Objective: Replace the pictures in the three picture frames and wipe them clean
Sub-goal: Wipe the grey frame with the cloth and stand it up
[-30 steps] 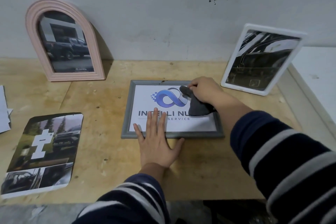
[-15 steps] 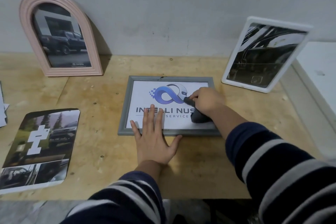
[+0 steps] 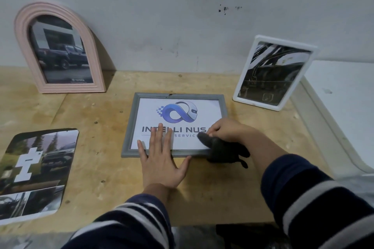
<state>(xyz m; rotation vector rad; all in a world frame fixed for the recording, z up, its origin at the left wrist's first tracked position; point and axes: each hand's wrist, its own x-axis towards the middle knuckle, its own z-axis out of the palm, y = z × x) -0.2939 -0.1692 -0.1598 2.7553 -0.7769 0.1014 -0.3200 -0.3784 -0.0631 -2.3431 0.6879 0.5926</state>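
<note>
A grey picture frame (image 3: 129,127) lies flat on the wooden table (image 3: 97,111), holding a white print with a blue logo. My left hand (image 3: 162,159) presses flat on its near edge, fingers spread. My right hand (image 3: 224,131) grips a dark cloth (image 3: 220,149) at the frame's near right corner. A pink arched frame (image 3: 22,46) with a truck photo leans on the wall at the back left. A white frame (image 3: 303,83) with a dark photo leans at the back right.
Loose printed pictures (image 3: 36,170) lie on the table at the left. A white surface (image 3: 344,107) borders the table on the right. The grey wall (image 3: 182,16) stands close behind the frames.
My right hand has dragged the cloth from the frame's upper middle down to its near right corner. The left hand stays pressed on the near edge.
</note>
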